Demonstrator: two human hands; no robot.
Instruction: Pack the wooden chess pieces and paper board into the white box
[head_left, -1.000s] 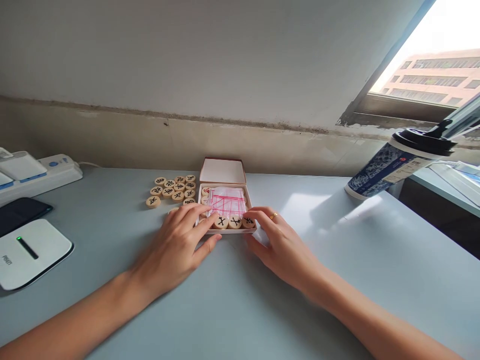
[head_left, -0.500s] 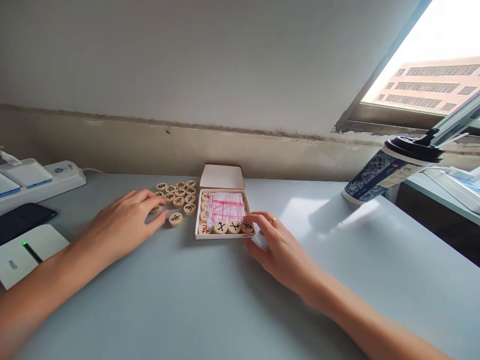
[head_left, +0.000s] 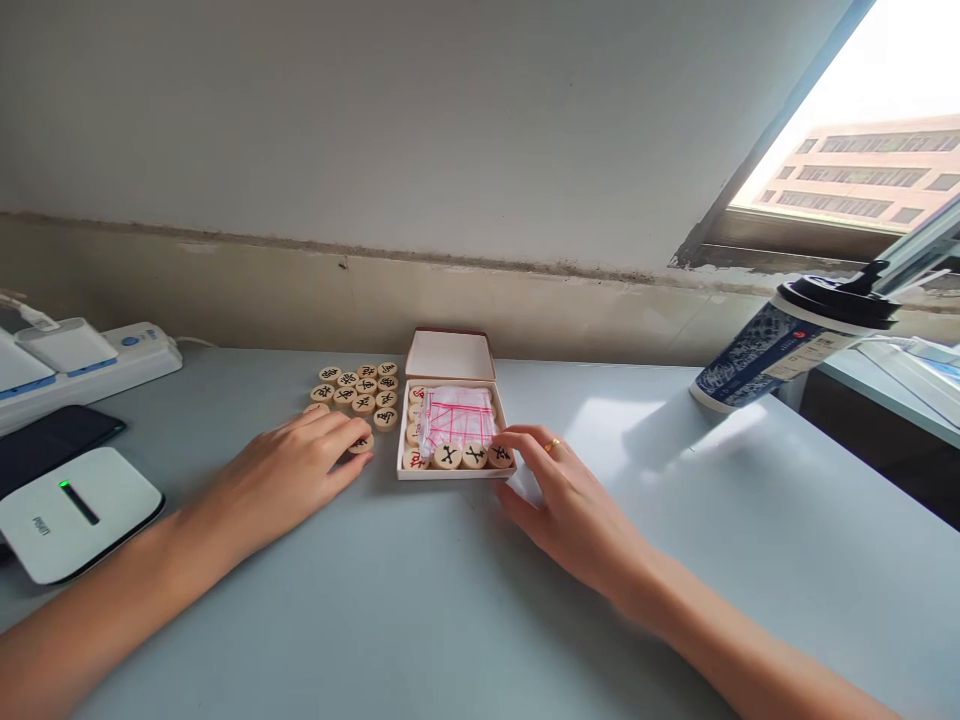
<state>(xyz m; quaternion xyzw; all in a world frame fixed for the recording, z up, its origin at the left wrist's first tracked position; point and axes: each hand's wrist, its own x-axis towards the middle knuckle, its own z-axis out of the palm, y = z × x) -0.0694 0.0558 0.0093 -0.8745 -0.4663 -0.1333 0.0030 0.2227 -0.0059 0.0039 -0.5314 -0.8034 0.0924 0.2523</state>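
Near the front of the loose pieces, my left hand (head_left: 304, 462) has its thumb and fingers closed about a round wooden Chinese chess piece (head_left: 361, 444). Another piece is partly covered by its knuckles. My right hand (head_left: 559, 500) pinches the near right corner of the open chess box (head_left: 457, 475), index finger by a black-marked piece (head_left: 500, 456), thumb low outside the wall. Inside the box lie a folded board in clear plastic (head_left: 457, 418) and pieces with red or black characters. Several black-marked pieces (head_left: 364, 402) lie flat left of the box.
The box lid (head_left: 450, 355) leans open toward the wall. At left are a power strip (head_left: 142, 345), a dark phone (head_left: 60, 440) and a white device (head_left: 82, 510) with a green light. A lidded paper cup (head_left: 787, 345) stands at right near the window.
My left hand has moved right and a little nearer, and has closed on the front loose piece. My right hand stays at the box corner. The whole view has shifted slightly.
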